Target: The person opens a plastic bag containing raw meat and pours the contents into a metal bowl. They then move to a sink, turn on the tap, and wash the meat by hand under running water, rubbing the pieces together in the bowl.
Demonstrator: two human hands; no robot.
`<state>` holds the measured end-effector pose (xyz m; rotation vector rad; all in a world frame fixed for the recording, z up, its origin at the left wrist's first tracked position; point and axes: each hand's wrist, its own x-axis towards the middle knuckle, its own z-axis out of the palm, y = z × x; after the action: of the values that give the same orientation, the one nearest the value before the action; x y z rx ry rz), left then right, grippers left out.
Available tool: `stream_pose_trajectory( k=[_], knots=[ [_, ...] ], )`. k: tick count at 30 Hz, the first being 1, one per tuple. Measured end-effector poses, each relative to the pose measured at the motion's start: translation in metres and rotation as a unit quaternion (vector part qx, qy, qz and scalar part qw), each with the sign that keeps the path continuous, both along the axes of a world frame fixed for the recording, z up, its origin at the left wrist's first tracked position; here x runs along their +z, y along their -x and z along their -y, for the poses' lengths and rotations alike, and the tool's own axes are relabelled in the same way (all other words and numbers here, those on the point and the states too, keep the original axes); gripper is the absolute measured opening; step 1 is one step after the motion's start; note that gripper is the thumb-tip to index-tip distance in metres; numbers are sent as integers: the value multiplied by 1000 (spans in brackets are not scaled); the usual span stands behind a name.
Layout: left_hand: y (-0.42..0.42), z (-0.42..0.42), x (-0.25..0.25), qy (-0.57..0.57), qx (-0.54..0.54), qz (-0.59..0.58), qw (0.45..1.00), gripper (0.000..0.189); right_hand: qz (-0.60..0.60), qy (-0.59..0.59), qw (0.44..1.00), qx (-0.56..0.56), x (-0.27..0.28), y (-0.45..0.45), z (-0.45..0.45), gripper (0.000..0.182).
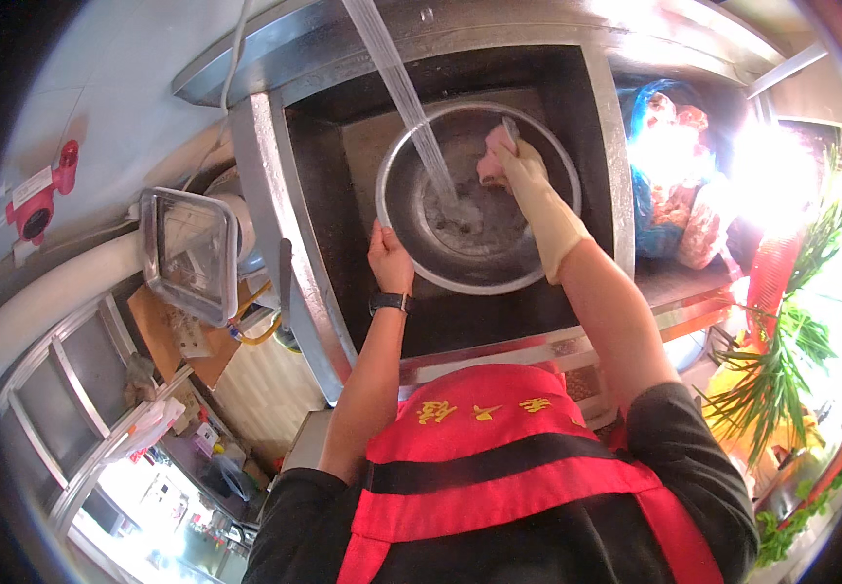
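Note:
A large round metal basin (390, 139) stands in a dark, deep sink (464, 328), and a stream of water (410, 102) falls into it from the top. The bare left hand, my left hand (391, 261), with a dark watch at the wrist, grips the basin's near left rim. Over the basin's right side, my right hand (526, 166), in a pale glove, holds a pink cloth or piece of raw meat (491, 157); which of these it is I cannot tell. A small grey thing shows at its upper edge. Water lies in the basin's bottom.
Right of the sink sits a blue plastic bag (641, 212) of raw meat, partly lost in glare. Green leafy stalks (778, 372) and a red net (766, 285) are farther right. A clear rectangular container (189, 255) stands left of the sink's metal edge (286, 219).

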<state>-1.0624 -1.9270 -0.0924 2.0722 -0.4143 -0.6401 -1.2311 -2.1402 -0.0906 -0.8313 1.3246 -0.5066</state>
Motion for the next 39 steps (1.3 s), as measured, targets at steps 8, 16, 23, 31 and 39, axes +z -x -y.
stream_pose_trajectory(
  k=[8,16,23,31,39],
  knots=[
    [-1,25,30,-28,-44,43,998,36,276,-83,950,121,-108,-71,-83,29],
    [-14,20,39,13,-37,116,993,30,-191,187,628,731,76,17,-50,29],
    [-6,55,94,71,-103,147,981,28,-384,331,674,537,14,30,-5,33],
    [-1,58,82,114,-64,153,980,25,-184,239,805,511,24,40,-120,30],
    [-16,55,78,106,-105,178,973,26,-368,132,668,633,50,77,-101,32]
  ],
)
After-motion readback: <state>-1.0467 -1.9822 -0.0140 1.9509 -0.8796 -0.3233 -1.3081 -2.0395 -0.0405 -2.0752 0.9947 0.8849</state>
